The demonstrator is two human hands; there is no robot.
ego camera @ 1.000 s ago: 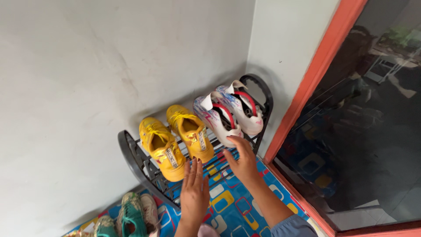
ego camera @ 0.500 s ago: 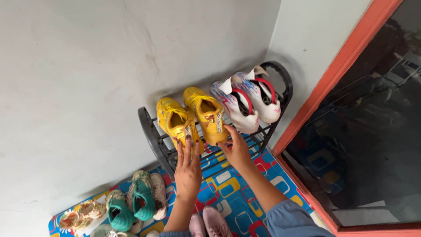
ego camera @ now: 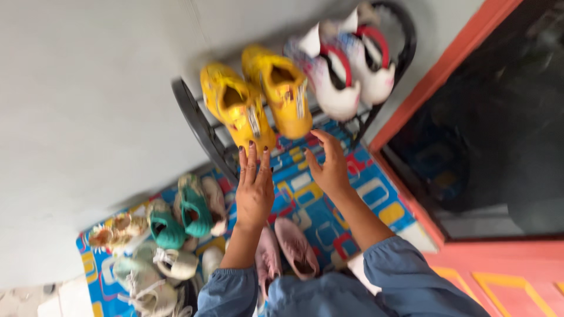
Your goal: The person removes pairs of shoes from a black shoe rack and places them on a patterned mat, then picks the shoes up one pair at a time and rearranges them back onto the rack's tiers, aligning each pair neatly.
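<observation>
Seen from the head camera, the left hand [ego camera: 254, 186] lies flat with fingers straight and close together, fingertips at the toe of the yellow shoes [ego camera: 258, 100] on the black shoe rack [ego camera: 197, 126]. The right hand [ego camera: 329, 164] is open, fingers loosely spread, holding nothing, just below the rack's front beside those shoes. White-and-red shoes [ego camera: 346, 67] sit on the rack next to the yellow pair.

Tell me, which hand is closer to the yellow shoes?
Left. The left hand has its fingertips right at the toe of the nearer yellow shoe on the rack. The right hand is open, a bit off to the side below the other yellow shoe.
</observation>
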